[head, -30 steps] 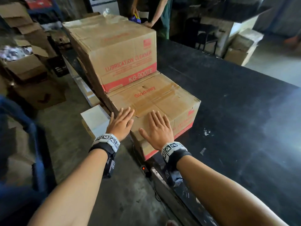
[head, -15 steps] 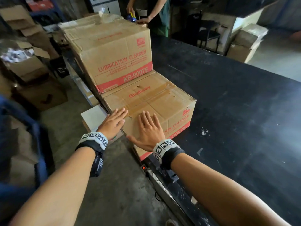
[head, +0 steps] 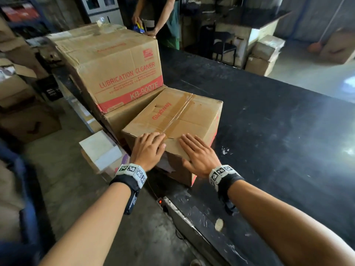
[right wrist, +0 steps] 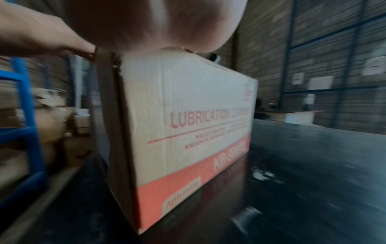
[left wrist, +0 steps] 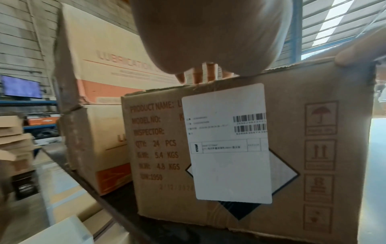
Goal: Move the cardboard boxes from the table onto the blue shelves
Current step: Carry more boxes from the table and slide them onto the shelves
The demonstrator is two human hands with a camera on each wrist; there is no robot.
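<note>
1. While looking down from the head camera, found the front cardboard box (head: 178, 116) on the black table (head: 269, 131), at its near left corner, turned at an angle to the stack behind.
   - Saw the left hand (head: 148, 150) lying palm down on the near edge of the box top, fingers close together and lightly bent onto the taped seam.
   - Saw the right hand (head: 199, 156) flat on the same top near the right corner, fingers straight and slightly fanned, thumb splayed down over the near face.
   - Behind, noted the LUBRICATION CLEANER box (head: 115, 70) stacked on a lower box (head: 124, 118), just beside the front box; could not tell whether touching.
   - On the floor to the left, noted a white carton (head: 99, 148); at the far end of the table, a second person (head: 163, 16).

2. From the left wrist, looked at the label side of the box (left wrist: 313, 148), with a white sticker (left wrist: 227, 143) and handling symbols.
   - Found the palm (left wrist: 208, 33) filling the top of the frame, fingertips (left wrist: 198, 74) peeking over the top edge, pressed side by side.

3. From the right wrist, blurred, made out the red-banded side of the box (right wrist: 188, 132) standing on the table (right wrist: 313, 165).
   - Saw the palm (right wrist: 156, 21) resting on the top edge and the thumb (right wrist: 52, 38) reaching to the near corner; could not tell how the other fingers lay.
   - At the left edge, noted a blue shelf frame (right wrist: 27, 115), apart from the box.
</note>
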